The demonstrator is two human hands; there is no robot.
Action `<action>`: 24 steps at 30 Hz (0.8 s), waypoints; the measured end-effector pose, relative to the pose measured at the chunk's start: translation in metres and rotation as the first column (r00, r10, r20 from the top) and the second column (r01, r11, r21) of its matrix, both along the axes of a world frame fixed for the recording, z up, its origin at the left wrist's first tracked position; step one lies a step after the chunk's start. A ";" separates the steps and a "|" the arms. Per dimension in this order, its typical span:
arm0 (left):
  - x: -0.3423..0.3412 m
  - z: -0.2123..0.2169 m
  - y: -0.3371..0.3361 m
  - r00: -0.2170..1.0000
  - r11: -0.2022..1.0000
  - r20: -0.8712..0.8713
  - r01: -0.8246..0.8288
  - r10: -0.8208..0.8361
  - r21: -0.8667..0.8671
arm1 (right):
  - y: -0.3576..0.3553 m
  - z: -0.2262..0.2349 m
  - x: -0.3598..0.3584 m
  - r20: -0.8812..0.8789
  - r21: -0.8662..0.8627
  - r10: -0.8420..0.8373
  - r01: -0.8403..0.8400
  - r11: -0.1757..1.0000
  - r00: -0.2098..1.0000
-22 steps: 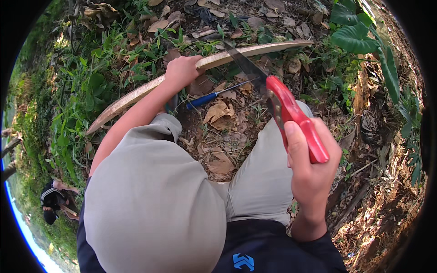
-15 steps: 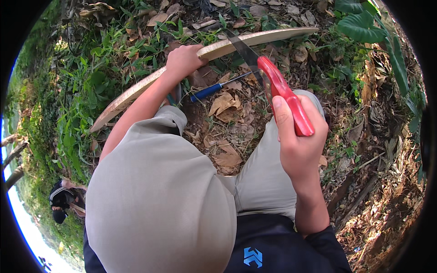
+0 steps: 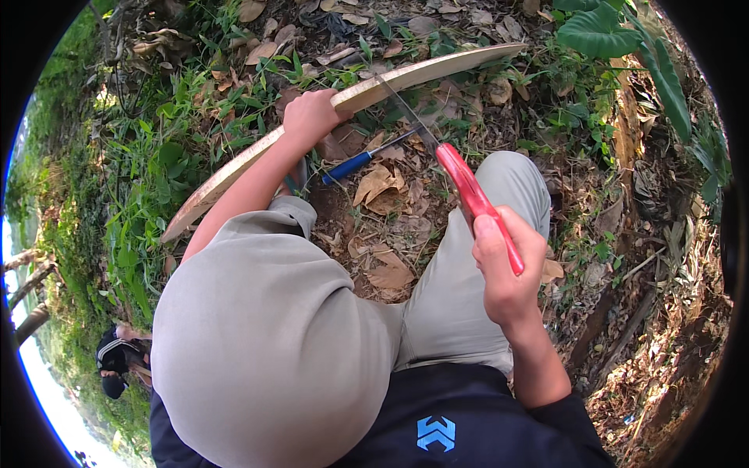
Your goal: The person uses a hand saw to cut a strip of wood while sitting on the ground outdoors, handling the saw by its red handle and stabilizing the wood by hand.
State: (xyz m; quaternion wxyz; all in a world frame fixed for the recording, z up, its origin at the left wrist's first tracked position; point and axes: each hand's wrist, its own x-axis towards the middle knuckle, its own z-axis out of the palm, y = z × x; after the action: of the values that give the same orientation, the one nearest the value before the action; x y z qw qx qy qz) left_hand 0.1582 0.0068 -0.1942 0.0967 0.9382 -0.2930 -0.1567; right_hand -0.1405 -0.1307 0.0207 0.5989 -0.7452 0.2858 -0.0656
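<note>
My right hand [image 3: 507,269] grips the red-handled saw [image 3: 468,187]; its blade could skip toward my left hand [image 3: 312,117], clamped around the pale plank [image 3: 234,168].

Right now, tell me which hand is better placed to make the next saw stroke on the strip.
The right hand: its grip is closed on the red-handled saw, whose blade crosses the pale wooden strip. The left hand is clamped on the strip beside the blade, steadying it.

Soft, even daylight, faint shadows, sharp centre; fisheye bends edges into a black rim.
</note>
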 end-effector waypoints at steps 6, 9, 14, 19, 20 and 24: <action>0.003 -0.002 0.003 1.000 1.000 -0.008 -0.010 0.010 0.020 | 0.008 0.026 0.045 0.040 -0.181 -0.030 0.037 0.983 0.999; -0.006 -0.005 0.007 0.999 1.000 0.031 -0.012 0.013 -0.014 | 0.008 0.043 0.051 -0.008 -0.240 0.005 -0.007 0.971 1.000; -0.004 -0.005 0.003 0.999 0.998 0.019 -0.028 0.029 -0.063 | 0.008 0.050 0.069 -0.019 -0.220 -0.011 0.006 0.975 1.000; -0.008 -0.001 0.007 0.999 0.999 0.046 -0.022 0.025 -0.049 | -0.004 0.065 0.078 -0.112 -0.112 -0.014 0.001 0.994 0.994; -0.014 -0.004 0.009 0.996 0.999 0.081 -0.018 0.022 -0.051 | -0.006 0.066 0.075 -0.118 -0.093 -0.024 0.013 0.996 0.993; -0.007 -0.006 0.008 0.995 0.996 0.094 -0.007 0.015 -0.088 | 0.003 0.061 0.076 -0.102 -0.098 -0.038 0.028 0.995 0.994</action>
State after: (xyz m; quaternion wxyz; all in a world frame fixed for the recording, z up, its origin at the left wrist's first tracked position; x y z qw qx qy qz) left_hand 0.1510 0.0148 -0.2006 0.1248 0.9410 -0.2986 -0.0988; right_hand -0.0648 -0.1280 0.0813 0.5456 -0.7707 0.3251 -0.0506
